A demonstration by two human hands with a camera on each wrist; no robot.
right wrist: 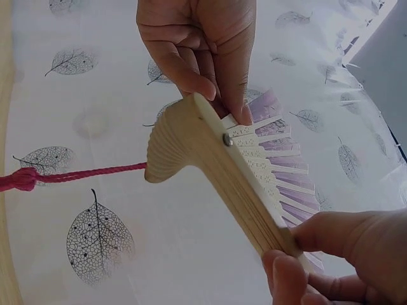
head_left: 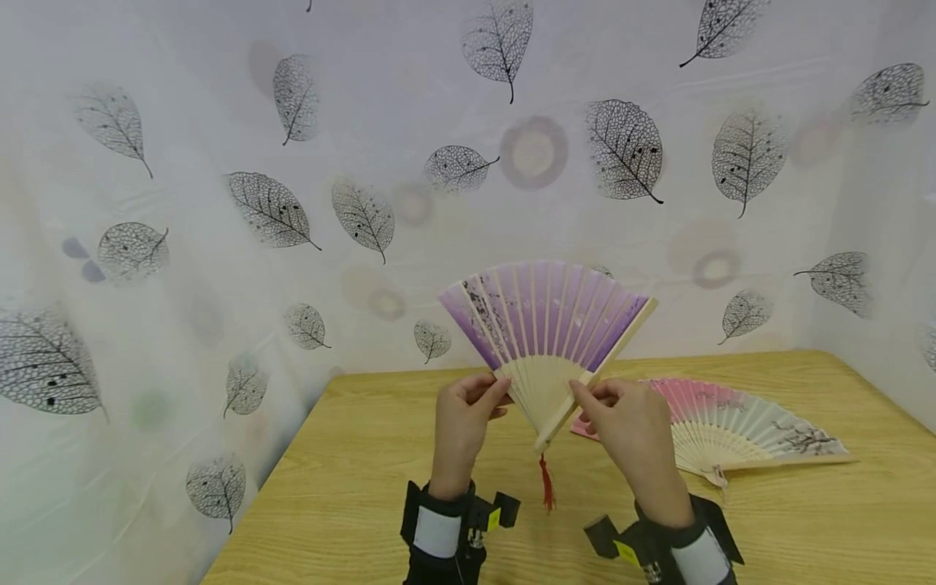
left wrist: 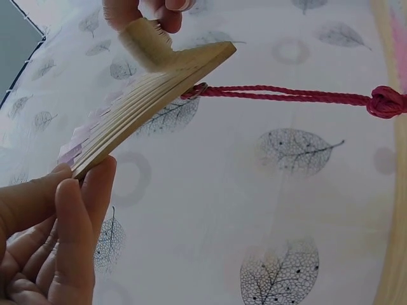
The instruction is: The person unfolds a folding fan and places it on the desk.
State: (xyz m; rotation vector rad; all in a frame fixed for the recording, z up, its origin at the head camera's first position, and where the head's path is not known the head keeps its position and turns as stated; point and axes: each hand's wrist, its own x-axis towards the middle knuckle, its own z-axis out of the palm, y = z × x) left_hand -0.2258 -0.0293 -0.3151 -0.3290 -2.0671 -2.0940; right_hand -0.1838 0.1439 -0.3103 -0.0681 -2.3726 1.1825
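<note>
A purple folding fan point(head_left: 544, 317) with pale wooden ribs is held up over the table, spread partway, its pivot end pointing down. My left hand point(head_left: 468, 414) pinches the ribs at its left edge between thumb and fingers. The right hand point(head_left: 629, 431) grips the thick guard stick on the other side, near the lower part. From the pivot hangs a red tassel point(head_left: 546, 483), whose knotted cord point(left wrist: 286, 95) crosses the left wrist view. In the right wrist view a metal rivet point(right wrist: 227, 138) shows at the pivot, and several ribs are stacked together beside the guard.
A second folding fan point(head_left: 746, 431), pink fading to white with a branch print, lies spread on the wooden table point(head_left: 351, 471) behind the right hand. A white curtain point(head_left: 409, 97) printed with dark leaves hangs behind the table and along its sides.
</note>
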